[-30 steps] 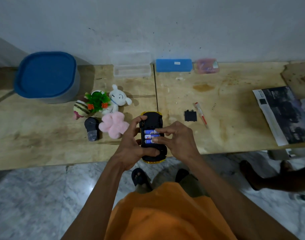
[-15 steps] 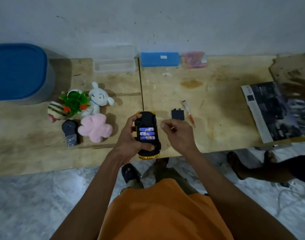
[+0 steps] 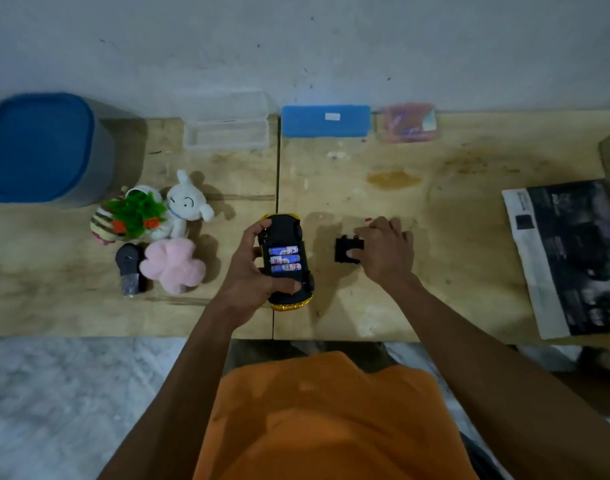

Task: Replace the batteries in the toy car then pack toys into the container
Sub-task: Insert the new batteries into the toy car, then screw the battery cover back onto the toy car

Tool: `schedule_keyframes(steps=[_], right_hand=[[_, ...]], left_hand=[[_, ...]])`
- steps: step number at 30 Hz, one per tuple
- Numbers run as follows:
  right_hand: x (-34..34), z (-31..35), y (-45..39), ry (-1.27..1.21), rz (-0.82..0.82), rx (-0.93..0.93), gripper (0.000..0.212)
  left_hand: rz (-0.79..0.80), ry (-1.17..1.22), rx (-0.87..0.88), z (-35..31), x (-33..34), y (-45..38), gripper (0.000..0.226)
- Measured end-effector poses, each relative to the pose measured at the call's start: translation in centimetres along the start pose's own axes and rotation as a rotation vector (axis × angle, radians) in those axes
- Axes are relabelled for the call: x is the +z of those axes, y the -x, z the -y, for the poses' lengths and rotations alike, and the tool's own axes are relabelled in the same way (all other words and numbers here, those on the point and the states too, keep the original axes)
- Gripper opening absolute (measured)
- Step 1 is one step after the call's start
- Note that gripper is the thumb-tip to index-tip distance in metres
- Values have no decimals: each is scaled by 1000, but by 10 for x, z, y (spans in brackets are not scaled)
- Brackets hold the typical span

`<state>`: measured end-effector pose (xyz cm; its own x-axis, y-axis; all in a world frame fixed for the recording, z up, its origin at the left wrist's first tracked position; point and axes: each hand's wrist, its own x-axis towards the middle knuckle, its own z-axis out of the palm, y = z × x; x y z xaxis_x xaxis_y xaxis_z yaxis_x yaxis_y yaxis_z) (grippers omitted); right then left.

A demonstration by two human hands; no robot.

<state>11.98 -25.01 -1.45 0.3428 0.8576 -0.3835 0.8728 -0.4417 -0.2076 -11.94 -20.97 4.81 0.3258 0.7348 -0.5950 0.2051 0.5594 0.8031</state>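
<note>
Far left of my left hand (image 3: 249, 271) I see the container (image 3: 40, 150), its blue lid on, at the back of the counter (image 3: 469, 271). Nearer that hand sit the toys: a striped plush (image 3: 104, 223) with green leaves, a white plush (image 3: 184, 206), a pink plush (image 3: 173, 265) and a small black piece (image 3: 128, 268). My left hand grips the car (image 3: 286, 261) belly-up, just above the counter's front edge; three batteries (image 3: 284, 259) lie in its open bay. To the right of the car, my right hand (image 3: 383, 249) is pinching the black cover (image 3: 345, 251), thumb on top. Well beyond that hand lies a magazine (image 3: 573, 258).
</note>
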Motion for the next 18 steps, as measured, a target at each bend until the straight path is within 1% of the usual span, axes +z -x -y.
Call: schedule_keyframes(steps=[9,13,14,16,18], right_hand=[[-1,-9,-10,-26,33,-31,34],[0,-7,-5,-69,-62,-34,16],[2,-7,-4,-96,-78,-27,12],[3,-7,-4,-202,-60,7,8],[0,-6,-5,-392,-4,26,11]], left_hand=[[12,17,-49,7,13,-2,110],[17,26,-36,3,11,-5,109],[14,26,-33,2,9,-6,109],[12,25,-25,-1,6,-7,110],[16,14,-2,-6,5,-7,110]])
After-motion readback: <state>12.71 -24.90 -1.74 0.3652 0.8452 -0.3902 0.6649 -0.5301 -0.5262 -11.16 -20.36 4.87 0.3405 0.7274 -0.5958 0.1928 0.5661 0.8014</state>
